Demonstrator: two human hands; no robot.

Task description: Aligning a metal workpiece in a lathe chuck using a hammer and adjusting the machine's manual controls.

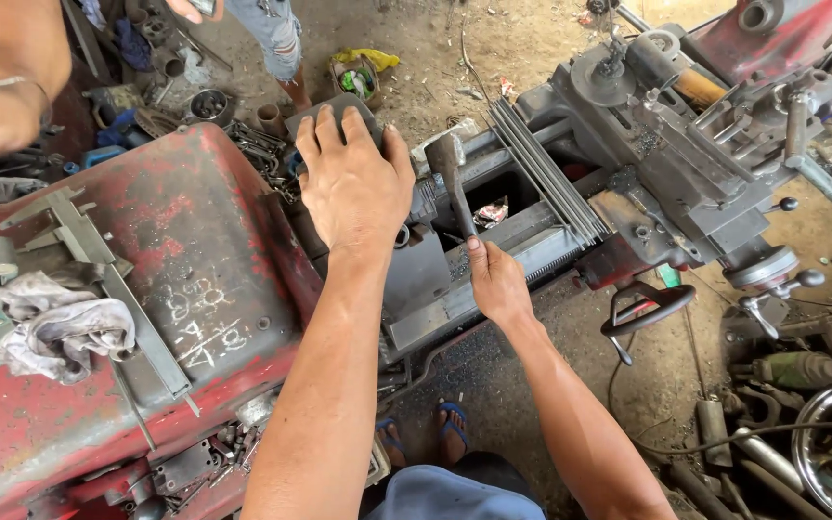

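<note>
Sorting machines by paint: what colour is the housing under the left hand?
Worn red, chipped to grey, on the housing; head view shows it best.

A crumpled grey rag lies on the red housing, beside a caliper.

- A single view, from a camera worn on the person's head.
- It looks steeply down and forward over both forearms, onto a red lathe at close range.
- Below, the dirt floor and the wearer's sandalled feet show.
- With one camera, no overlap exists.
</note>
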